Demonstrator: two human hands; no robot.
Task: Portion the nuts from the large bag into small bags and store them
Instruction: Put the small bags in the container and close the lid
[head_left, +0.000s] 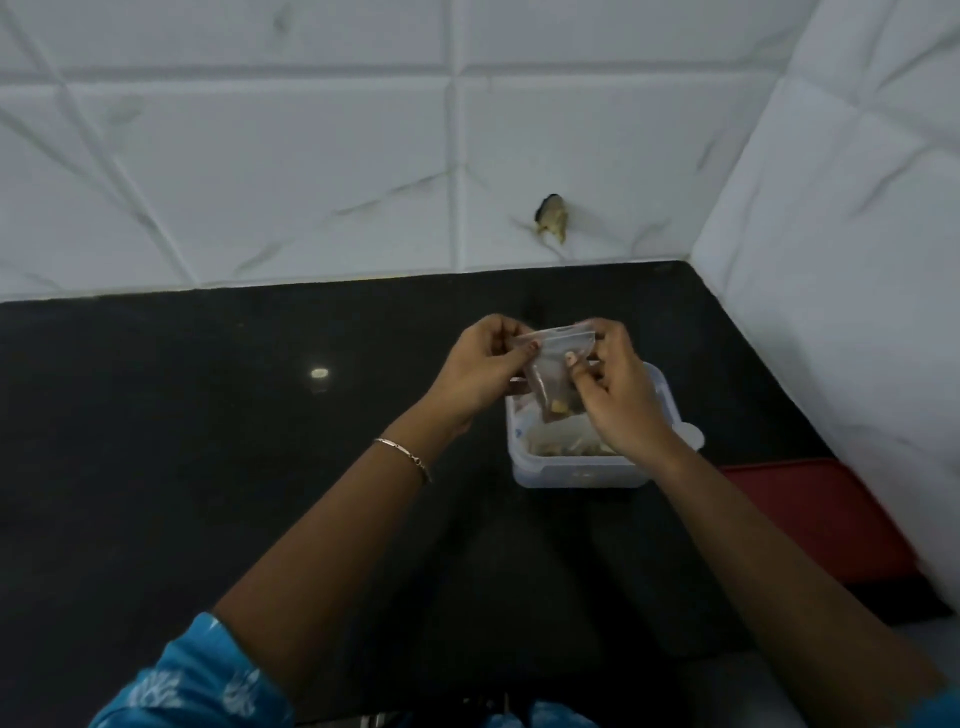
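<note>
Head view. Your left hand (480, 371) and right hand (615, 395) hold one small bag (553, 374) between them, raised above the table (208, 441). Each hand pinches an upper corner of the bag at its zip strip: the left thumb and fingers curl onto the left end, the right thumb presses the front face just below the strip, and the right fingers curl behind. The bag is clear, hangs roughly upright, and carries a few pale nuts (561, 408) at its bottom.

Directly below the bag, and partly hidden by your right hand, a clear plastic container (576, 470) stands on the table; pale contents lie inside it, too blurred to tell apart. A flat red lid (815, 514) lies on the table to the right of the container, near the side wall and apart from the container.

A thin bracelet (402, 454) circles your left wrist, and a blue patterned sleeve (197, 680) covers the upper left arm. White tiled walls (311, 156) meet the dark table at the back and on the right.
</note>
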